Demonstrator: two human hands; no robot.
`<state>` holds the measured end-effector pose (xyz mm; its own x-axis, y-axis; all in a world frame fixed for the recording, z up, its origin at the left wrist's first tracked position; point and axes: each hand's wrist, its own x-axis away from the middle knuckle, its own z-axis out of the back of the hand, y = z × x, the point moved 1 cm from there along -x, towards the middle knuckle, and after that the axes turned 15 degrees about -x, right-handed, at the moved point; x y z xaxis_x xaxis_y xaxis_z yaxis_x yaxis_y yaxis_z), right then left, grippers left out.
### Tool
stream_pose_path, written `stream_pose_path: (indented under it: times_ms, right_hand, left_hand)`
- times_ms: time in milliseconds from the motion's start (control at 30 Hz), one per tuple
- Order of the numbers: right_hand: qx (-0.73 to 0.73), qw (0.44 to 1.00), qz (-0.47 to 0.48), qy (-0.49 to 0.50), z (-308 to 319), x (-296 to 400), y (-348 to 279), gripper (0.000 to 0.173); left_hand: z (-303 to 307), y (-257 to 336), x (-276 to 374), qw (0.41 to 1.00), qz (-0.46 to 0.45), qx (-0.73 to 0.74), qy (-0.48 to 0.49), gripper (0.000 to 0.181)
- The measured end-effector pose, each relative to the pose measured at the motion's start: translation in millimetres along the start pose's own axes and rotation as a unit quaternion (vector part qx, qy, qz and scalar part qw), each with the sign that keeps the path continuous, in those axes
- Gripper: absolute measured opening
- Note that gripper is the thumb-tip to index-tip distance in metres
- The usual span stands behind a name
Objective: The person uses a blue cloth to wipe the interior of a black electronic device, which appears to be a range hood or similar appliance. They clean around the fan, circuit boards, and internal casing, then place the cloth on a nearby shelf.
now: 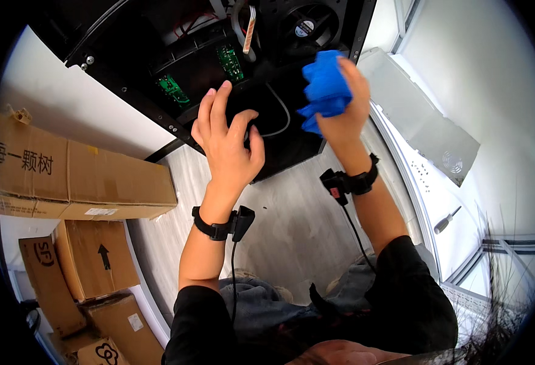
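My right hand [352,105] grips a crumpled blue cloth [327,86] in front of the open black metal cabinet [290,155], below its cooling fan [306,27]. My left hand [228,137] is at the cabinet's lower opening, back of the hand up, with two fingers stretched and the thumb and forefinger curved. A thin grey cable [288,114] loops inside and runs towards that thumb; whether the fingers hold it cannot be told. Above my left fingertips are two green circuit boards, one on the left [173,90] and one on the right [230,63]. A flat ribbon cable [249,34] hangs near the fan.
Cardboard boxes [112,182] are stacked at the left. On the right, a white surface [436,205] holds a grey metal panel [425,114], loose screws [420,175] and a screwdriver [446,221]. Cabled black devices are strapped to both wrists, over a wood-look floor [290,228].
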<state>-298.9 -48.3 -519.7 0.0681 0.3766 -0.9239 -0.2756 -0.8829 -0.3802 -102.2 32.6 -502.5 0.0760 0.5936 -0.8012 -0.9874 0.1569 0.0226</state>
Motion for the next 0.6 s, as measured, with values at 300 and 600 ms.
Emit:
stream_pose_path:
  times_ms: [300, 600]
  right_hand:
    - [-0.05, 0.996, 0.018, -0.072, -33, 4, -29, 0.063]
    - [-0.002, 1.0, -0.017, 0.02, 7, -1, 6, 0.071]
  left_hand:
    - [-4, -3, -1, 1.0, -0.016, 0.018, 0.018, 0.033]
    - [-16, 3, -3, 0.998, -0.016, 0.016, 0.055, 0.033]
